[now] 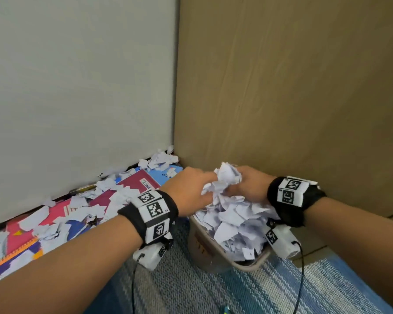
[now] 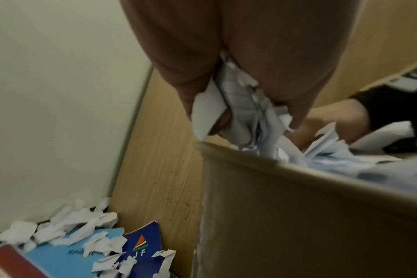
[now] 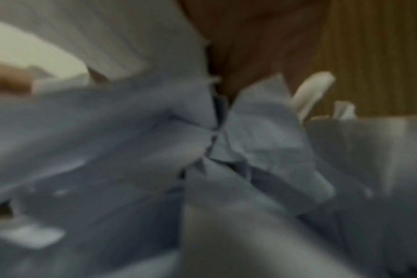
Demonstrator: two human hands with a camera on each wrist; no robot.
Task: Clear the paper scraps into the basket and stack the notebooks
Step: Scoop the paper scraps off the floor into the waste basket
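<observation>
A beige basket (image 1: 201, 252) stands on the carpet, heaped with white paper scraps (image 1: 234, 220). Above its far rim my two hands squeeze a wad of scraps (image 1: 225, 176) between them. My left hand (image 1: 203, 191) grips it from the left and my right hand (image 1: 237, 185) from the right, fingers curled into the paper. In the left wrist view my left hand (image 2: 238, 120) pinches scraps just over the basket's wall (image 2: 298, 216). The right wrist view is blurred and filled with scraps (image 3: 155, 150). Notebooks, red (image 1: 141, 181) and light blue (image 1: 168, 173), lie left of the basket under loose scraps (image 1: 82, 211).
A white wall (image 1: 77, 87) runs behind the notebooks and a wooden panel (image 1: 293, 87) stands behind the basket; they meet in a corner. A dark blue notebook (image 2: 143, 242) lies against the panel. Striped blue-grey carpet (image 1: 213, 291) lies in front. Cables hang from both wrist cameras.
</observation>
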